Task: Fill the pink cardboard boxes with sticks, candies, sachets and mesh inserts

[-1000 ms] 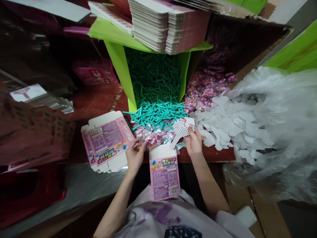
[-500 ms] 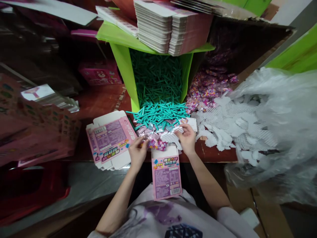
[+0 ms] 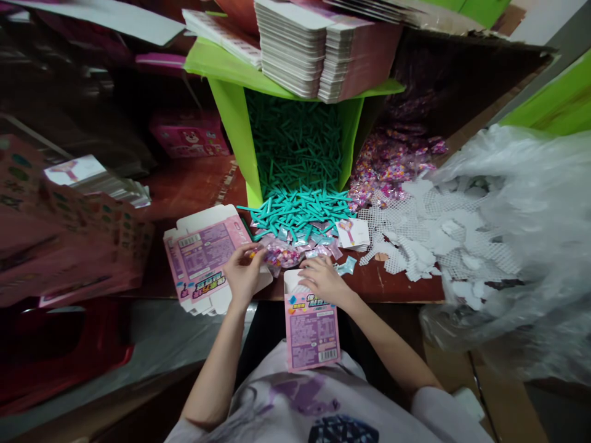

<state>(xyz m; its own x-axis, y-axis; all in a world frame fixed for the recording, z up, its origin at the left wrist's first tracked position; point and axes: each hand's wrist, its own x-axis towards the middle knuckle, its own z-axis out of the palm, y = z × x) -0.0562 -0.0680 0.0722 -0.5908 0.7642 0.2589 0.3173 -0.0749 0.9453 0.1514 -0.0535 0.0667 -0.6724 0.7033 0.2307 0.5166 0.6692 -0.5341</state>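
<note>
A pink carton (image 3: 312, 329) stands open-topped against my body at the table's front edge. My right hand (image 3: 322, 280) rests over its opening, fingers pushing a white mesh piece, mostly hidden, down into it. My left hand (image 3: 242, 271) holds a clear packet of coloured beads (image 3: 278, 254) just left of the carton's mouth. A pile of teal sticks (image 3: 300, 212) lies right behind both hands.
A stack of flat pink cartons (image 3: 203, 255) lies at left. White mesh pieces (image 3: 429, 237) spill from a clear plastic bag (image 3: 530, 234) at right. Bead packets (image 3: 392, 163) heap behind them. A green bin (image 3: 231, 123) carries stacked flat cartons (image 3: 318, 46).
My right hand brought the white mesh piece from the pile at right to the carton's opening and now presses on it. My left hand lifted a bead packet beside the carton.
</note>
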